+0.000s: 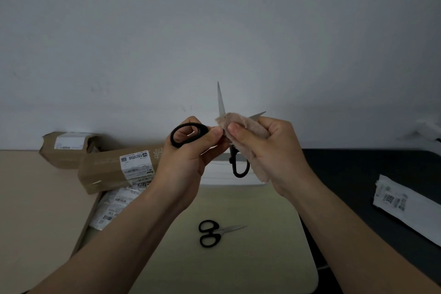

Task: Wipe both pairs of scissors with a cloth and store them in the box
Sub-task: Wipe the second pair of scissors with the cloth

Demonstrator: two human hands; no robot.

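Observation:
I hold a pair of black-handled scissors [220, 102] up in front of me with the blades spread apart. My left hand [191, 157] grips one handle loop. My right hand [269, 150] pinches a beige fluffy cloth [248, 133] folded around one blade, whose tip sticks out to the right. The other blade points straight up, and the second handle loop hangs below the cloth. A second, smaller pair of black-handled scissors [212, 233] lies closed on the pale mat [262, 246], tips pointing right. A white box [222, 174] sits behind my hands, mostly hidden.
Brown cardboard parcels with labels [114, 169] are stacked at the left, with another parcel [66, 148] behind them and labelled bags below. A white labelled packet [403, 205] lies on the dark surface at the right. A grey wall stands behind the table.

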